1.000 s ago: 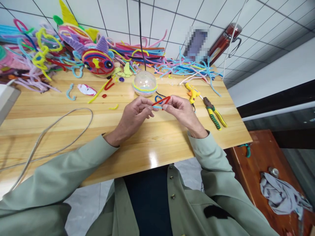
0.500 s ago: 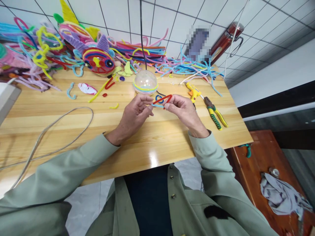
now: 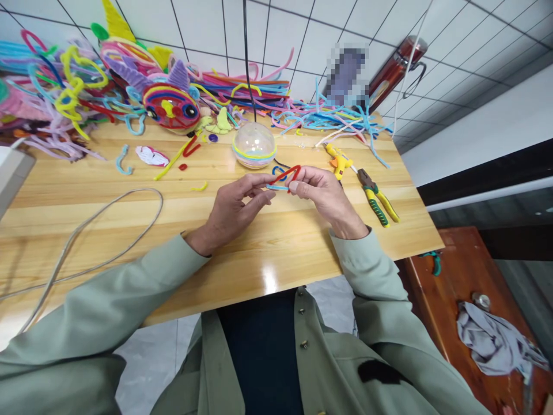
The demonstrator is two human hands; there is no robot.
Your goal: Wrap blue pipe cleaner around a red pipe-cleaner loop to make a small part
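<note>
Right hand (image 3: pixel 318 190): grasps the red pipe cleaner (image 3: pixel 286 173) and the light blue pipe cleaner (image 3: pixel 277 187) between thumb and fingers, near their right ends.
Left hand (image 3: pixel 235 208): thumb parted from the fingers, around the left end of the two pipe cleaners; cannot tell whether touching.
Red pipe cleaner: bent to a sharp peak at the right, one side sloping down leftward.
Light blue pipe cleaner: short, nearly level, below the red slope, held above the desk (image 3: pixel 268 248).
Blue loop (image 3: pixel 277 168): just beyond the hands, partly hidden.
Clear ball (image 3: pixel 254 139): on the desk beyond the left fingertips, with yellow, light blue and pink bands around it.
Right side of the desk: yellow glue gun (image 3: pixel 341 163), with green-and-yellow-handled pliers (image 3: pixel 367 183) just beside it.
Left side of the desk: light blue curl (image 3: pixel 122 161), white-and-pink piece (image 3: pixel 152 155), long yellow strip (image 3: pixel 173 159), red V-shaped piece (image 3: pixel 190 147), small red piece (image 3: pixel 182 167), yellow curl (image 3: pixel 200 187) and looped cable (image 3: pixel 88 220).
Along the wall: colourful craft figure (image 3: pixel 173 110) among heaped pipe cleaners (image 3: pixel 263 86); red bottle (image 3: pixel 395 72) farther right.
Lower wooden surface (image 3: pixel 458 259) at far right: bears a grey cloth (image 3: pixel 488 340).
</note>
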